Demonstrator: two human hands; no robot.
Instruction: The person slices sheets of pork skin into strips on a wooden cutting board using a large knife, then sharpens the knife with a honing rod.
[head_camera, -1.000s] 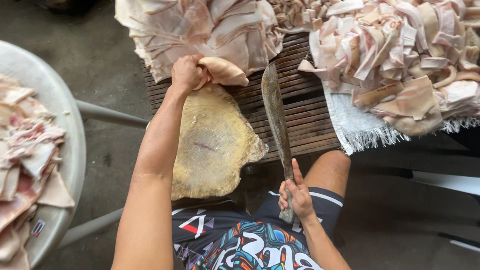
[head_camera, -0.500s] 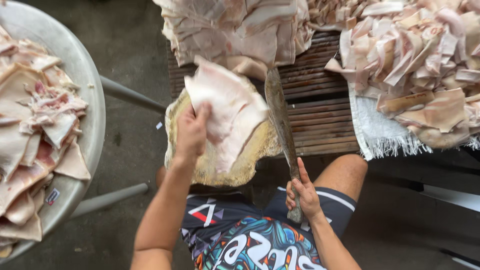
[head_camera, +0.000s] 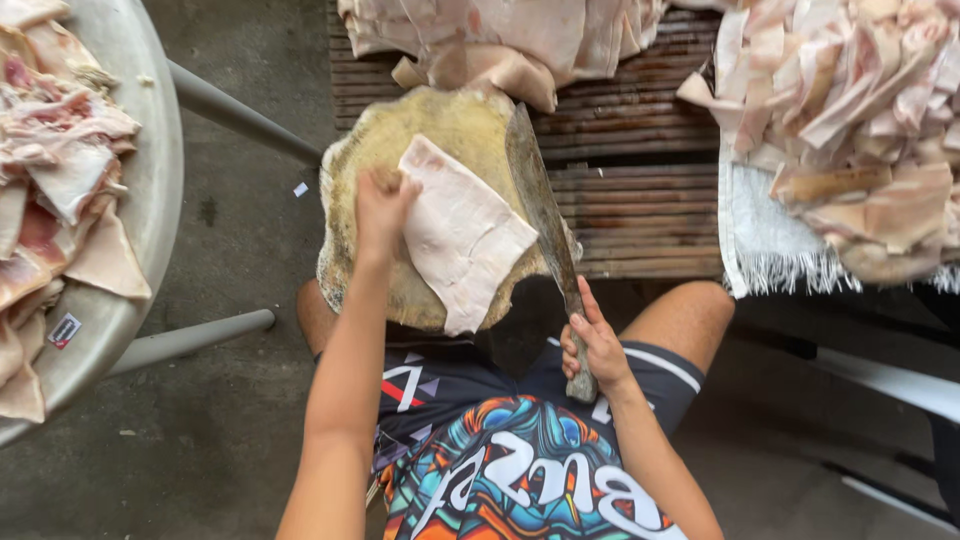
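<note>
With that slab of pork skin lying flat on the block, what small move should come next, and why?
Probably swinging the cleaver over the pork skin slab for a first cut. The slab already lies flat on the round wooden block, the left hand pins its left edge, and the right hand grips the cleaver's handle with the blade lying just beside the slab's right edge.

the site was an informal meat-processing yard: bare concrete floor (head_camera: 250, 440), slatted wooden bench (head_camera: 640, 190) heaped with pork skin (head_camera: 860, 110), worn chopping block (head_camera: 430, 170), large metal basin (head_camera: 150, 200).
</note>
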